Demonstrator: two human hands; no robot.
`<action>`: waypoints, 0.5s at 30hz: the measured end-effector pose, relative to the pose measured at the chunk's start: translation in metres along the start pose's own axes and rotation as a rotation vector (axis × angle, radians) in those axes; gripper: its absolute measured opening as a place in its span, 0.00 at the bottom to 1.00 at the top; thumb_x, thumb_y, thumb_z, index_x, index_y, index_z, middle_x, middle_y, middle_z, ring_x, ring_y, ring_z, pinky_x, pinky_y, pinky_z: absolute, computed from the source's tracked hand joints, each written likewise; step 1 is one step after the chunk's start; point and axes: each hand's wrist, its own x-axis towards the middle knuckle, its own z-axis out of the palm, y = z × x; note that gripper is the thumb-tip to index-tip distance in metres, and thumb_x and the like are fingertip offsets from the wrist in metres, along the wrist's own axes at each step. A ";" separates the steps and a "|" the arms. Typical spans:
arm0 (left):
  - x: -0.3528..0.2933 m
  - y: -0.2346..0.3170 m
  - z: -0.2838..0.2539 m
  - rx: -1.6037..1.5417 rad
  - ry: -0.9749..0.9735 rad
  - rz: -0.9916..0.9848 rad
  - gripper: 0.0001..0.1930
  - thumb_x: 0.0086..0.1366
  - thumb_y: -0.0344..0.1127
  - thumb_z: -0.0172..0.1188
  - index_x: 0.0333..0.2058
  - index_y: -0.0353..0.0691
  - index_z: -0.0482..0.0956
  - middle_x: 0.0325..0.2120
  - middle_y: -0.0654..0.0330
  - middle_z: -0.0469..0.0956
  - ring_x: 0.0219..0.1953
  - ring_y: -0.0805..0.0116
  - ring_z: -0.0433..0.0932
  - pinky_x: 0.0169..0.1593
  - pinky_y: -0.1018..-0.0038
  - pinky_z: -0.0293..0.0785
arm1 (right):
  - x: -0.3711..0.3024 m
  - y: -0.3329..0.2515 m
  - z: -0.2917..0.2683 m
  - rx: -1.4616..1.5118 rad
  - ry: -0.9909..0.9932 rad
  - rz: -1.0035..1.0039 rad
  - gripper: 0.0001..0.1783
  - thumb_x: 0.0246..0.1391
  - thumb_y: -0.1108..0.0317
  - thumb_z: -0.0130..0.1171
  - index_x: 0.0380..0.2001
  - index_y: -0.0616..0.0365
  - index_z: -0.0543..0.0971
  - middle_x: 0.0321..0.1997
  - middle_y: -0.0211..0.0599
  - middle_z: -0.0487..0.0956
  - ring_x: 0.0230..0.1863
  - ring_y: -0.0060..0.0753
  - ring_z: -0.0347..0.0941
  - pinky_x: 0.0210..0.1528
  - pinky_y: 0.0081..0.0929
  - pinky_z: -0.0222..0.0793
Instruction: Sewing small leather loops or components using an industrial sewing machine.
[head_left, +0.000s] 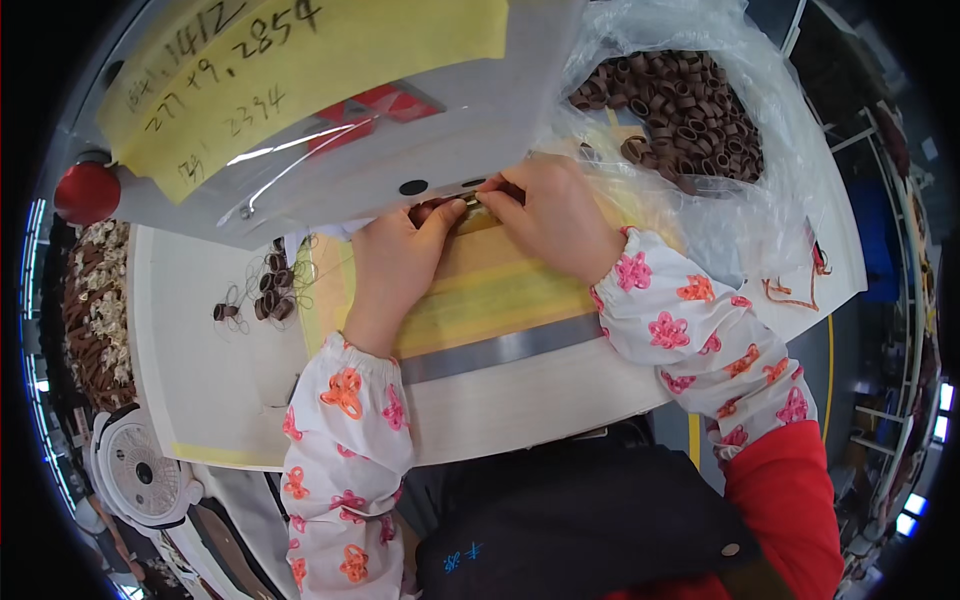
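One fisheye camera, left of a pair, worn on the head of the person point(590, 510) at the white table point(195, 345). Faces down; near view of left hand point(397, 262) and right hand point(562, 215).

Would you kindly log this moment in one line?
left hand: at grey machine | right hand: beside left hand | grips: unclear | brown rings: heaped in clear plastic, right side
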 end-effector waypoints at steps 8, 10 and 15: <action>0.004 -0.002 0.003 0.038 0.028 0.072 0.13 0.53 0.40 0.60 0.31 0.35 0.79 0.19 0.64 0.77 0.21 0.79 0.71 0.29 0.81 0.66 | 0.001 0.001 0.000 -0.067 -0.007 -0.054 0.03 0.41 0.75 0.54 0.21 0.64 0.72 0.21 0.45 0.74 0.26 0.48 0.70 0.29 0.37 0.66; 0.003 0.000 0.002 0.055 0.021 0.069 0.13 0.53 0.40 0.60 0.31 0.34 0.79 0.19 0.64 0.77 0.21 0.79 0.71 0.29 0.81 0.66 | 0.002 0.005 0.002 -0.071 0.023 -0.048 0.05 0.41 0.74 0.56 0.22 0.66 0.75 0.19 0.46 0.74 0.22 0.44 0.72 0.25 0.32 0.66; 0.004 -0.004 0.001 0.097 0.012 0.079 0.13 0.53 0.40 0.60 0.30 0.34 0.79 0.19 0.63 0.77 0.21 0.78 0.71 0.28 0.80 0.66 | 0.005 0.003 0.000 -0.046 -0.047 0.028 0.04 0.40 0.75 0.55 0.19 0.63 0.71 0.19 0.46 0.73 0.24 0.47 0.70 0.27 0.36 0.65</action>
